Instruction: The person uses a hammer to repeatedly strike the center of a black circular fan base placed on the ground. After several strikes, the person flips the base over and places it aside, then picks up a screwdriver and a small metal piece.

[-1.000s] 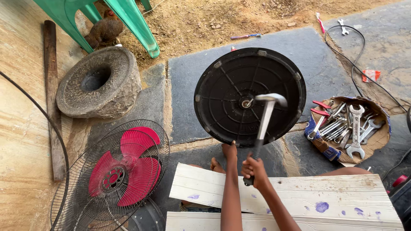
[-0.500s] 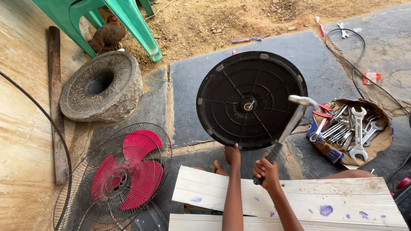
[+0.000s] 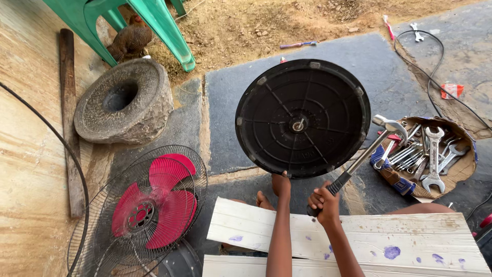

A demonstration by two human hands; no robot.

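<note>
**Hammer swings away from the round base**

Swinging out to the right, the hammer has left the middle of the black round base; its metal head now sits past the base's right edge. The right hand is closed tight around the dark handle. The left hand grips the bottom rim of the ribbed plastic base, holding it up on edge. A brown cardboard tray holds shiny wrenches. A red fan lies nearby.
</note>
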